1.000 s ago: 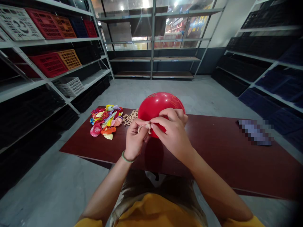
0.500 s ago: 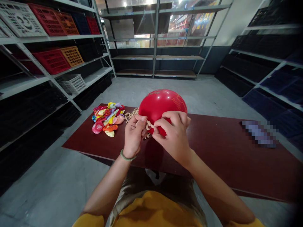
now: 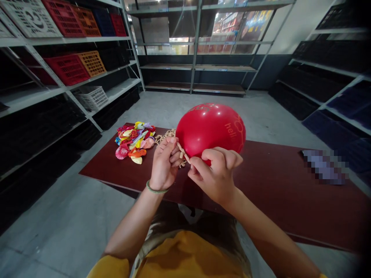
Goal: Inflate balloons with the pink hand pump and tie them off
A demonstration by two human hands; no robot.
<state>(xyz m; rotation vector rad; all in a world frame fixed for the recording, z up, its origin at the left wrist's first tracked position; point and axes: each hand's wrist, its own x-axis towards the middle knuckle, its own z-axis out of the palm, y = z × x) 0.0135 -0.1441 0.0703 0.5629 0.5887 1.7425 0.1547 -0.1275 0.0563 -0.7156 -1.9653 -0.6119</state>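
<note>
An inflated red balloon [image 3: 211, 129] with pale lettering floats just above the dark red table [image 3: 266, 189]. My right hand [image 3: 216, 175] is closed at the balloon's underside, pinching its neck. My left hand [image 3: 165, 164], with a green band at the wrist, is closed on a beige strip [image 3: 182, 151] that runs between both hands to the balloon. More of that beige strip [image 3: 164, 136] lies heaped on the table behind my left hand.
A pile of flat coloured balloons [image 3: 135, 141] lies at the table's far left corner. A blurred-out object [image 3: 326, 166] rests on the right. Metal shelves with red, orange and white crates [image 3: 69, 67] line the left; dark crates fill the right shelves [image 3: 333, 77].
The balloon has swung up and to the right, showing more of its lettering. My hands have drawn apart, stretching the beige strip between them.
</note>
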